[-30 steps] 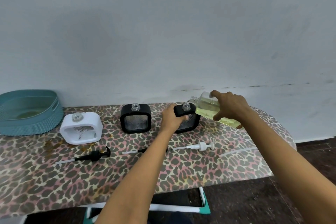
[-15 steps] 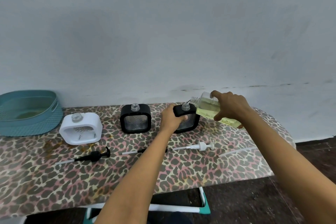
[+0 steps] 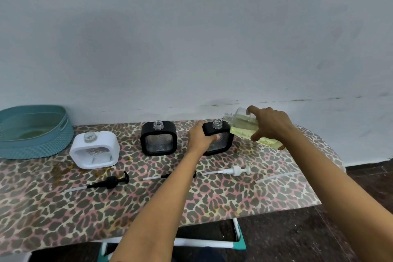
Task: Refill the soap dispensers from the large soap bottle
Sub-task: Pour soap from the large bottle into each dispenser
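Note:
Three square soap dispensers stand uncapped on the leopard-print table (image 3: pixel 63 215): a white dispenser (image 3: pixel 94 149) at left, a black dispenser (image 3: pixel 158 138) in the middle, and a right black dispenser (image 3: pixel 221 137). My left hand (image 3: pixel 201 137) grips the right black dispenser at its upper left corner. My right hand (image 3: pixel 270 123) holds the large clear soap bottle (image 3: pixel 242 126) of yellow soap, tilted almost flat, its open mouth just above and right of that dispenser's neck.
A teal basket (image 3: pixel 36 132) stands at the table's back left. Two black pump heads (image 3: pixel 110 182) (image 3: pixel 168 176) and a white pump head (image 3: pixel 235 170) lie in front of the dispensers, with a loose tube (image 3: pixel 278 177) at right. A wall runs close behind.
The bottle and both hands have hardly moved; the bottle's mouth stays over the right black dispenser's neck.

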